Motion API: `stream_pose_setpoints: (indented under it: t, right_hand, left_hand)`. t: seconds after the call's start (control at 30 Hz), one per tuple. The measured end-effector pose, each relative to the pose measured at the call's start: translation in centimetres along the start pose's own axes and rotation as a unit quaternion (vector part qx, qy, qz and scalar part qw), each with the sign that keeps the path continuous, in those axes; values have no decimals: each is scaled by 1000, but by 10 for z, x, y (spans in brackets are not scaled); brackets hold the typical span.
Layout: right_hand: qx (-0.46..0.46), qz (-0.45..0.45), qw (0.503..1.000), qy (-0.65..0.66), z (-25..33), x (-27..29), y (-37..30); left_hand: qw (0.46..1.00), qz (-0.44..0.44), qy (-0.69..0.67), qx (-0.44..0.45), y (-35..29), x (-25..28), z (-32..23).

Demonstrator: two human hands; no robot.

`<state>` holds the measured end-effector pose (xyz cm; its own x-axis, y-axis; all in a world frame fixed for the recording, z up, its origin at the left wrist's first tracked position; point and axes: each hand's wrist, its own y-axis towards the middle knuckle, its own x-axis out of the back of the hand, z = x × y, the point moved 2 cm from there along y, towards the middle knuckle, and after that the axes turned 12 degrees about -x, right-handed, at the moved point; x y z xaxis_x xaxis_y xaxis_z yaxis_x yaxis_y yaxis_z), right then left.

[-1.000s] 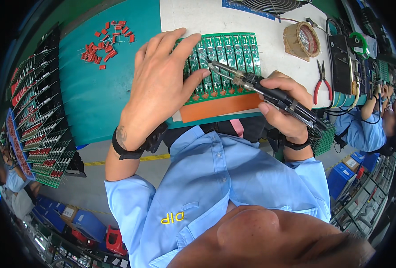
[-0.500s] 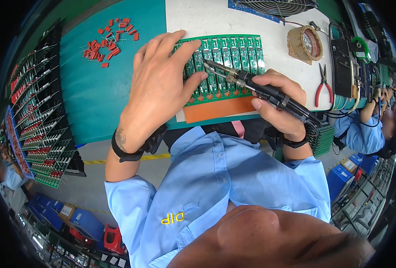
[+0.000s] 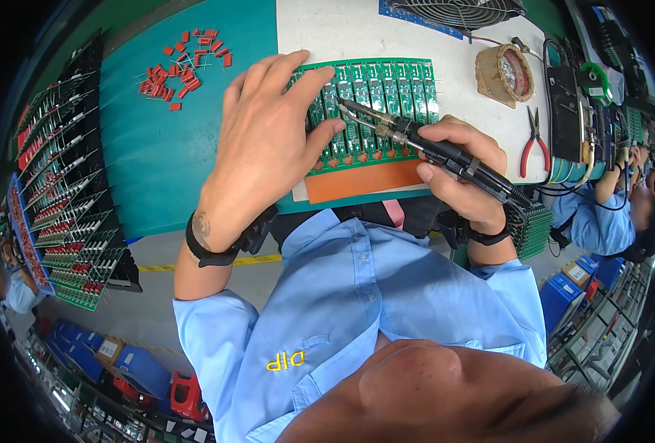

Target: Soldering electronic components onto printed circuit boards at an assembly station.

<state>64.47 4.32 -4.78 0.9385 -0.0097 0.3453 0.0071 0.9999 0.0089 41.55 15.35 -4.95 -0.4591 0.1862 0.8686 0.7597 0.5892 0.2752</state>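
A green circuit board panel, divided into several narrow strips, lies on the white part of the worktop, with an orange strip along its near edge. My left hand rests over the panel's left end, fingers spread, thumb and index finger apart on the board. In my right hand is a black soldering iron with a thin metal tube beside its tip, gripped from the right. The iron slants left, and its tip is at the strips between my left thumb and index finger. Whether the tip touches a joint is too small to tell.
Loose red capacitors lie on the green mat at the left. Red-handled pliers and a round-mouthed brown holder stand right of the panel. A fan is at the back. Racked boards fill the far left.
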Motion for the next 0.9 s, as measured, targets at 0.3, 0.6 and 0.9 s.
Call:
stream_pose_setpoints:
  t: [0.3, 0.6, 0.9]
  right_hand:
    - [-4, -18, 1000, 2, -2, 24, -31]
    - [-89, -377, 920, -52, -50, 62, -63]
    - [102, -198, 960, -172, -32, 16, -53]
  left_hand:
    - [1000, 20, 16, -4, 0, 1, 0]
    - [971, -169, -156, 62, -19, 18, 11]
    - [742, -170, -610, 222, -44, 15, 2]
